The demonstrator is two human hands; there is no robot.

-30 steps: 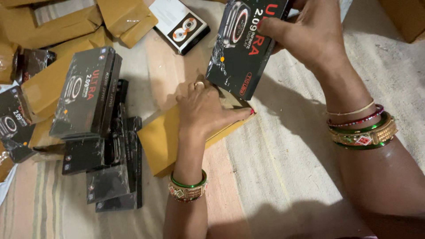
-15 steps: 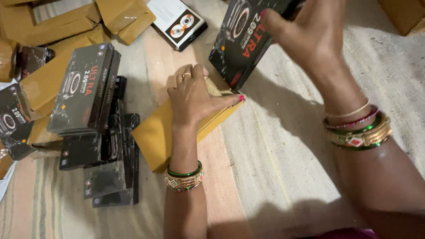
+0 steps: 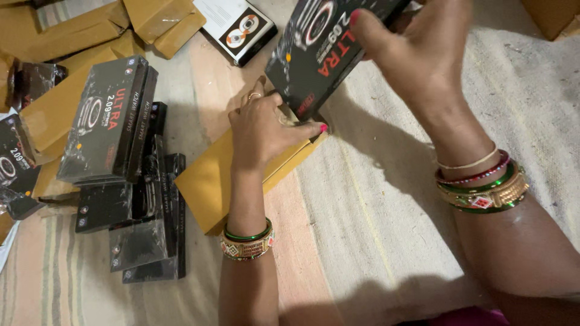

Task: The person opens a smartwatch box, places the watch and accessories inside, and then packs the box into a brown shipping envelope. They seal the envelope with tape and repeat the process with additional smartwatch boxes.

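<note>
My right hand (image 3: 423,54) grips a black printed product box (image 3: 320,54), tilted, with its lower end at the open mouth of a yellow-brown cardboard carton (image 3: 208,181). That carton lies flat on a striped mat. My left hand (image 3: 263,130) presses down on the carton's top and holds its open end, fingertips touching the black box's lower corner. Both wrists wear green and gold bangles.
A leaning stack of black boxes (image 3: 112,121) sits left, with several more black boxes (image 3: 145,241) under it. More yellow-brown cartons (image 3: 90,24) lie at the top left. A white-and-black box (image 3: 238,30) lies at the top. A grey woven mat (image 3: 423,199) covers the right side.
My right hand has carried the black box upward and tilted it more. My left hand slid along the carton toward its open end.
</note>
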